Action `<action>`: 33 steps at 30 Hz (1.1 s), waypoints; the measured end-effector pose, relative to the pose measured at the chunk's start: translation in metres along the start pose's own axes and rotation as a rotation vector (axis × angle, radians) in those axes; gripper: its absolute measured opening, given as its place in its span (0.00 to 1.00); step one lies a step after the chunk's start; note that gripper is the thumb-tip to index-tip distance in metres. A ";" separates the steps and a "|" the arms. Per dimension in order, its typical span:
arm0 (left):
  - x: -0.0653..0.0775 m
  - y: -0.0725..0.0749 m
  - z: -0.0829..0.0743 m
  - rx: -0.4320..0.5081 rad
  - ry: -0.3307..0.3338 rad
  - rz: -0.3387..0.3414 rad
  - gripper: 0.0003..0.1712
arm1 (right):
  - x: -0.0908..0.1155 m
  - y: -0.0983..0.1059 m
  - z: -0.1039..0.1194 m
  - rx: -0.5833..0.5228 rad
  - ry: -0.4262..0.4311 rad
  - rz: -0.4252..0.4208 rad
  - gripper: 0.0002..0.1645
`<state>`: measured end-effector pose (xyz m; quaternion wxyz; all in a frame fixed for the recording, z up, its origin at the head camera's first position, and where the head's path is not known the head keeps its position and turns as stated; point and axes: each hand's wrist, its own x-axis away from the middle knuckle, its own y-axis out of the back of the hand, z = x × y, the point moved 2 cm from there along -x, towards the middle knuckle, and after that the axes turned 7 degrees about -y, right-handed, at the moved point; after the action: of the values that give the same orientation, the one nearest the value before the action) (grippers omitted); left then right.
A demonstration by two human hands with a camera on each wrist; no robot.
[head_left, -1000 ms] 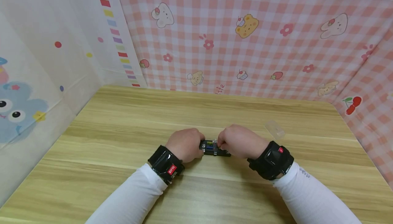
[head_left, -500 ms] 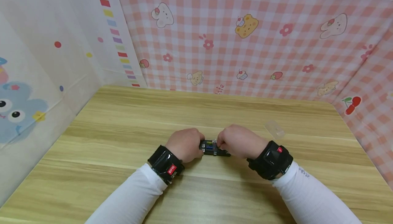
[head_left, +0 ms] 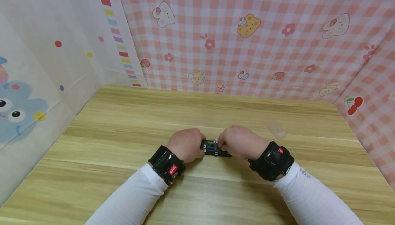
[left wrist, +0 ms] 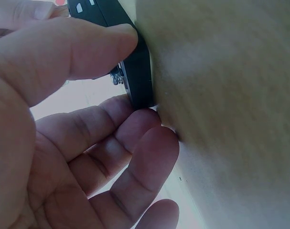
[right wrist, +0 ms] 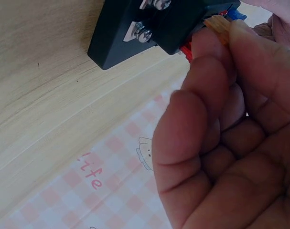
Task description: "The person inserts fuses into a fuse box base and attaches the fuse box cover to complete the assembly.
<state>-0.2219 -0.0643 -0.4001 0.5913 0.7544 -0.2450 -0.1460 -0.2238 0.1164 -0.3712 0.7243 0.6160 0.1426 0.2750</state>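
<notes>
A small black fuse block (head_left: 211,154) lies on the table between the hands, with a yellow fuse (head_left: 211,143) and a blue fuse (head_left: 211,148) in its middle. My left hand (head_left: 185,145) grips its left end; in the left wrist view the thumb lies along one side and fingertips touch the lower end. My right hand (head_left: 243,142) pinches an orange-brown blade fuse (right wrist: 218,27) between thumb and index finger, right at the block's middle. Metal screw terminals (right wrist: 144,34) show on the block's end in the right wrist view. The fuse's lower part is hidden by the fingers.
A clear plastic cover (head_left: 276,130) lies on the wooden table (head_left: 139,115) behind the right wrist. Pink checked cloth (head_left: 216,29) hangs along the back edge, and white patterned cloth (head_left: 71,23) on the left.
</notes>
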 end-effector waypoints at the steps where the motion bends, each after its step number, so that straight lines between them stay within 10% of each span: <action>1: 0.000 0.000 0.000 -0.004 -0.001 0.001 0.10 | 0.000 0.000 0.000 -0.001 -0.002 0.001 0.07; 33: 0.000 0.000 0.000 -0.018 -0.002 -0.002 0.10 | -0.001 0.000 0.006 0.031 -0.071 -0.003 0.07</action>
<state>-0.2217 -0.0643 -0.4002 0.5975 0.7493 -0.2434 -0.1495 -0.2208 0.1110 -0.3703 0.7196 0.6363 0.1222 0.2497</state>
